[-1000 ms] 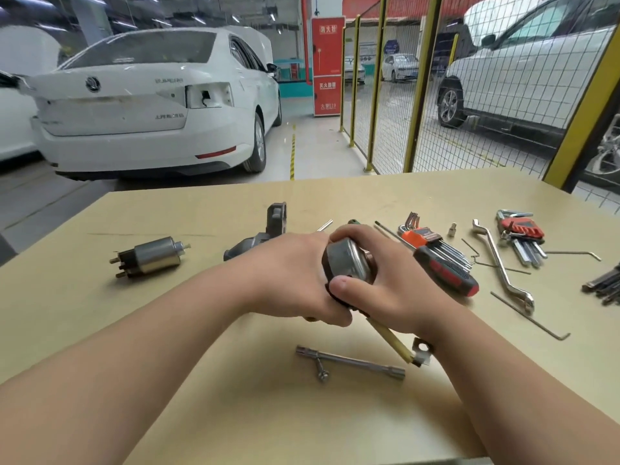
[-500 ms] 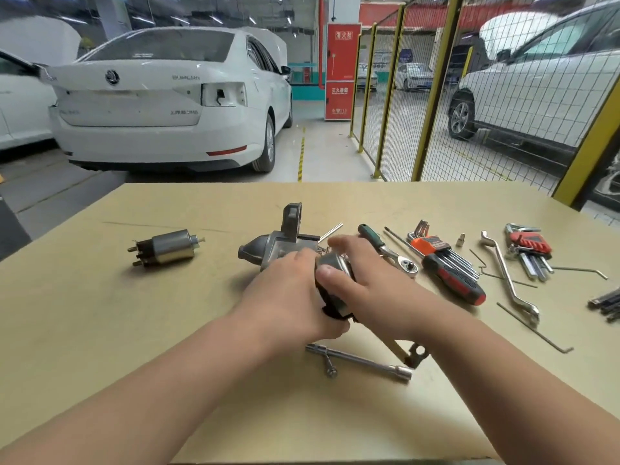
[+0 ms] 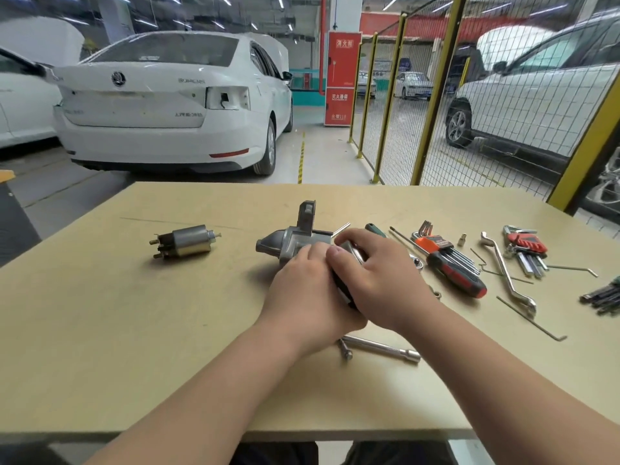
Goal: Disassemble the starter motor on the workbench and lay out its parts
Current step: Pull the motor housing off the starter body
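The starter motor point(image 3: 288, 241) lies on its side mid-bench, its grey nose housing pointing left and its mounting ear sticking up. My left hand point(image 3: 308, 293) wraps the motor's body from the near side. My right hand point(image 3: 375, 276) grips the rear end cap, thumb over the top; most of the body is hidden under both hands. The removed solenoid point(image 3: 184, 241), a silver cylinder with brass terminals, lies apart to the left on the workbench point(image 3: 134, 330).
A socket extension bar point(image 3: 382, 349) lies just near my hands. To the right are a red-black screwdriver point(image 3: 456, 273), an orange hex key set point(image 3: 432, 243), a bent ring spanner point(image 3: 506, 273), a red hex key set point(image 3: 526, 246), loose hex keys point(image 3: 533, 320) and a small nut point(image 3: 463, 239).
The motor has come down from a tilted, raised hold and now lies flatter on the bench. Both hands stayed on it, and my view has shifted so the bench sits lower.
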`<state>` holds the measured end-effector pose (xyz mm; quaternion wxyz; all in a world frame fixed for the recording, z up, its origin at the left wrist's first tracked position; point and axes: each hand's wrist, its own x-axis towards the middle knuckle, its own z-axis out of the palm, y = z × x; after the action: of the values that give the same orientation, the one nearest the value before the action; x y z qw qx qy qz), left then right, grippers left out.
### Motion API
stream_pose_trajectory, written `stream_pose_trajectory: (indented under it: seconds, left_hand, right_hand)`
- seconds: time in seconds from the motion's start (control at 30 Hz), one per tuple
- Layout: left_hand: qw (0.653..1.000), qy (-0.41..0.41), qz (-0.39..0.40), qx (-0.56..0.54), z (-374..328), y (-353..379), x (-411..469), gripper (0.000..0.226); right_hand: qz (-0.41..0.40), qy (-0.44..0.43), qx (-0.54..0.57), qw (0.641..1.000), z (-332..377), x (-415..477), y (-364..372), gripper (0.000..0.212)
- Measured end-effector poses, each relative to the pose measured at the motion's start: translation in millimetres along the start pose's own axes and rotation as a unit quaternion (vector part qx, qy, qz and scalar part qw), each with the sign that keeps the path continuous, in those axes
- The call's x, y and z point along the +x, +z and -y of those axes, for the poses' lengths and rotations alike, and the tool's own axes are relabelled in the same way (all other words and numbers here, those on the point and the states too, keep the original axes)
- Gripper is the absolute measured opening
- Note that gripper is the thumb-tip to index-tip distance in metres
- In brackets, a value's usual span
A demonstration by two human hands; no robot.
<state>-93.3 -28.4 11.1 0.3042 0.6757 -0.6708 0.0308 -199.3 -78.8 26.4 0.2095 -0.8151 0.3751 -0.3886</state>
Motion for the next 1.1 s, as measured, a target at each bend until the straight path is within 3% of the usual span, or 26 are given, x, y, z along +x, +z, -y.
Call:
stream_pose_trajectory:
  seconds: [0.07, 0.17, 0.23, 0.37, 0.53, 0.77, 0.87, 1.0, 1.1]
  left_hand:
    - [0.999, -0.002, 0.024, -0.022, 1.1, -3.2, -0.4, 0.053]
    - [0.981, -0.041, 0.093, -0.168, 5.4, -14.6, -2.5, 0.049]
    - [0.971, -0.038, 0.112, -0.207, 7.0, -20.9, -4.7, 0.056]
    - [0.969, -0.035, 0.122, -0.213, 4.6, -22.3, -7.5, 0.06]
    - [0.963, -0.069, 0.159, -0.207, 3.5, -17.8, -21.7, 0.054]
    - [0.939, -0.065, 0.197, -0.276, 8.0, -24.8, -21.2, 0.044]
    - [0.892, -0.056, 0.238, -0.381, 18.3, -27.2, -20.6, 0.04]
    - [0.735, -0.025, 0.302, -0.607, 29.4, -19.0, -31.7, 0.057]
    - [0.66, -0.042, 0.312, -0.682, 31.4, -5.5, -40.3, 0.059]
  right_hand:
    - [-0.004, -0.039, -0.009, 0.999, 3.4, -2.6, -4.8, 0.035]
    - [0.022, -0.142, -0.035, 0.989, 4.3, -8.1, -14.2, 0.039]
    - [0.019, -0.189, -0.012, 0.982, 3.9, -12.8, -18.1, 0.039]
    - [0.013, -0.174, 0.017, 0.985, 5.8, -14.9, -17.3, 0.034]
    - [0.081, -0.157, 0.016, 0.984, -5.0, -21.5, -25.0, 0.031]
    - [0.112, -0.134, 0.021, 0.984, -2.7, -21.0, -29.0, 0.039]
    - [0.158, -0.126, -0.013, 0.979, 4.5, -19.9, -36.3, 0.054]
    - [0.237, -0.102, 0.022, 0.966, 21.9, -10.0, -45.7, 0.048]
    - [0.306, -0.06, -0.01, 0.95, 29.7, -2.7, -45.1, 0.047]
